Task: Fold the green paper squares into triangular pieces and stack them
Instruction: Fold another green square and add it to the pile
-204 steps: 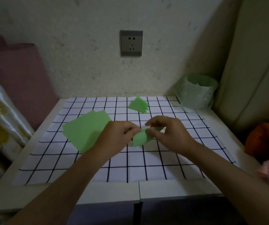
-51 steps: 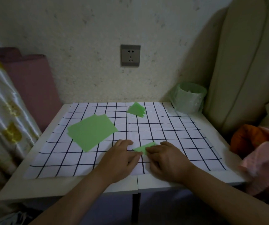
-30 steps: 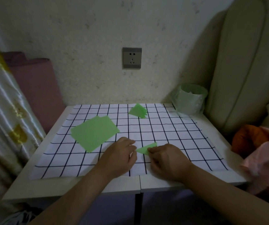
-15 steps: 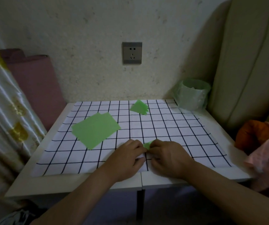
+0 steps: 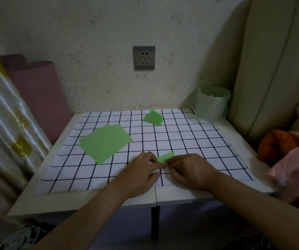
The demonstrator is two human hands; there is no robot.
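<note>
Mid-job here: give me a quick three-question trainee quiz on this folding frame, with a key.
1. True or false: the stack of triangles lies nearer the wall than the flat green squares.
2. Of the left hand and right hand, which touches the piece being folded? A left only; B right only; C both.
3. Fill in: the green bin stands at the far ____ corner of the table.

Key: 1 true; 2 C; 3 right.
</note>
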